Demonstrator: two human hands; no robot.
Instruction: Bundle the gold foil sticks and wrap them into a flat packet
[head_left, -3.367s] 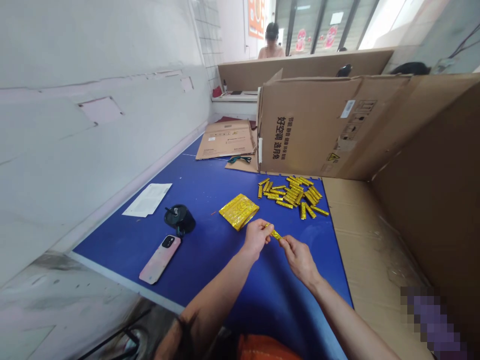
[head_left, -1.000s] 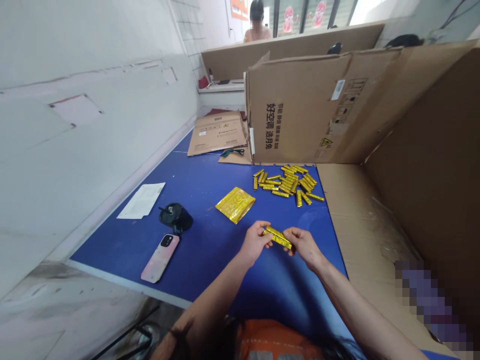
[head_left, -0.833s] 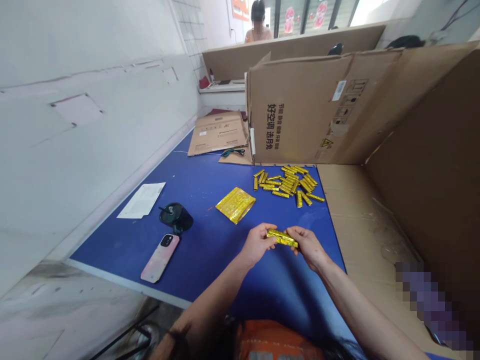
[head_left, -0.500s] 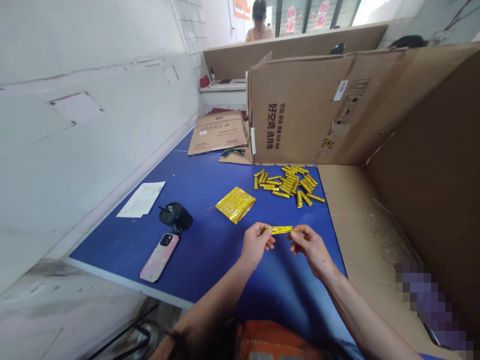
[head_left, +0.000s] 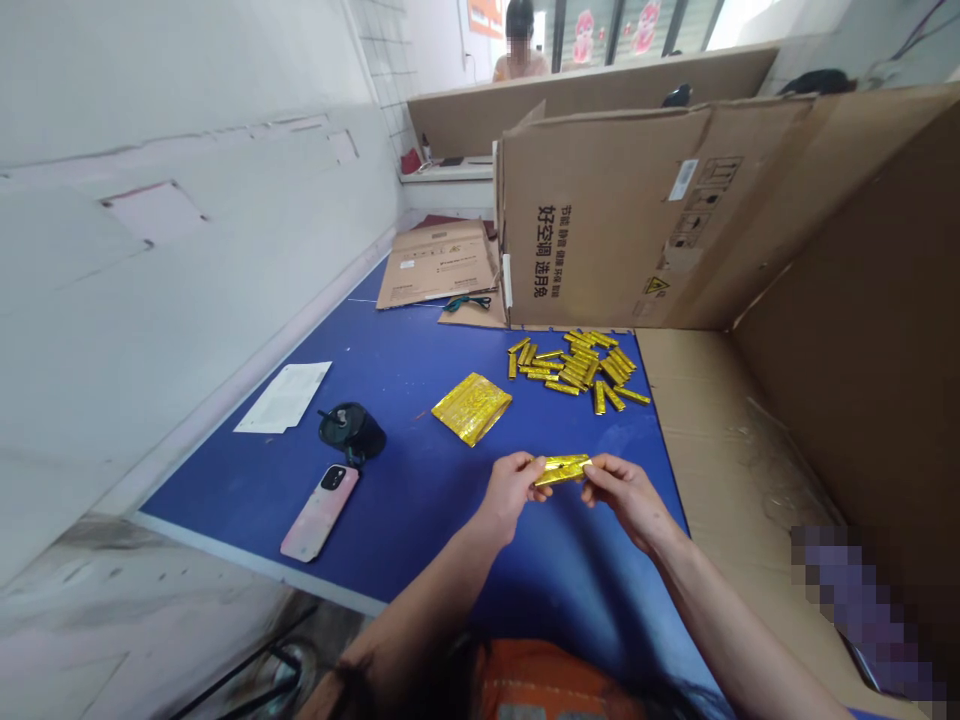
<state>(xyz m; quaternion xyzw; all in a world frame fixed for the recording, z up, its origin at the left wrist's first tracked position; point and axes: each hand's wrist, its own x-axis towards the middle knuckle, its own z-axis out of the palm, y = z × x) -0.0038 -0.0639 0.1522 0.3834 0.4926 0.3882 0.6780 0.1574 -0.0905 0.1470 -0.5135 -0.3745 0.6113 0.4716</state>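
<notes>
Between my two hands is a shiny gold foil strip (head_left: 562, 469), partly folded, held just above the blue table (head_left: 420, 500). My left hand (head_left: 516, 487) pinches its left end, and my right hand (head_left: 619, 490) pinches the right end. Beyond them, a flat gold foil sheet (head_left: 472, 409) lies on the table, turned at an angle. A loose pile of small folded gold foil strips (head_left: 577, 370) rests farther back to the right, near the cardboard.
To the left are a black lidded cup (head_left: 351, 430), a pink phone (head_left: 321, 512) and white paper (head_left: 283, 398). A large cardboard box (head_left: 600, 220) walls off the back and right. Dark scissors (head_left: 468, 303) lie by flat cardboard (head_left: 435, 265). A person (head_left: 520, 50) is in the background.
The foil strip between my hands has tilted or opened, so more of its broad face shows. My hands stay in nearly the same place, both still pinching it.
</notes>
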